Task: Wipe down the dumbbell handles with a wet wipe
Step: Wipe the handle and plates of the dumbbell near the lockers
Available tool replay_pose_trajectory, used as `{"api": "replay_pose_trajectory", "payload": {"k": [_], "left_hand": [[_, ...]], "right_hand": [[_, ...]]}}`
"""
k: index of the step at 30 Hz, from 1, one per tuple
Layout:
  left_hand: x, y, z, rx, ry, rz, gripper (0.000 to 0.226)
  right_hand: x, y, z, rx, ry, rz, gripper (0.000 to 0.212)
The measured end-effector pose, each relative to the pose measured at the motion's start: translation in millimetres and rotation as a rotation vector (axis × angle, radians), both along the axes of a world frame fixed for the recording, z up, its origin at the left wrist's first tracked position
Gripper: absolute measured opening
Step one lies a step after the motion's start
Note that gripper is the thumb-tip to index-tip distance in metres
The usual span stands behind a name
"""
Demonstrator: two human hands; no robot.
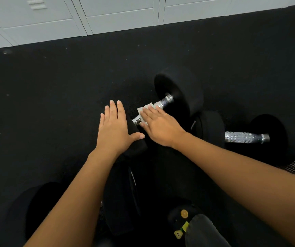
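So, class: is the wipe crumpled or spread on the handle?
Spread: the wipe drapes flat over the handle under the right hand's straight fingers.

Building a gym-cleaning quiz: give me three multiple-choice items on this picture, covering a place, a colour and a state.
1. Where is the wipe? A in a bucket; B on a dumbbell handle; C on a shelf.
2. The dumbbell heads are: A black; B red; C yellow.
3. The left hand is: A fisted; B flat, fingers straight; C holding the wipe.
B: the right hand presses it onto the handle. A: every visible head is black. B: it rests flat on the near head.
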State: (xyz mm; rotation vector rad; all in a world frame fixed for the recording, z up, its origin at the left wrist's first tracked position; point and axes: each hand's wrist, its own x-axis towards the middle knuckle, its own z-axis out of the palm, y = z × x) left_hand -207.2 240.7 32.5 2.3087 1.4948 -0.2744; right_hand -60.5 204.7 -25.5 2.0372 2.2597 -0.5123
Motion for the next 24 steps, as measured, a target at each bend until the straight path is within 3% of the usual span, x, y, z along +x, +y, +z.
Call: {"api": "replay_pose_trajectory", "payload": {"k": [6,13,24], "left_hand": [[0.3,-0.3,0.0,0.001,0.006,0.000,0.113],[-0.2,0.0,0.1,-0.002,0.004,0.001,0.112],[0.0,-0.8,0.5,-0.010,-0.012,0.008,0.112]], "right_hand": [[17.2,13.5,-1.9,-0.020,-0.061,-0.141,0.055],[2.6,7.9,-6.1,0.001,-0.001,-0.028,0.054],[24.6,36.6,-8.2,-0.056,-0.088,-0.289,0.049]]}}
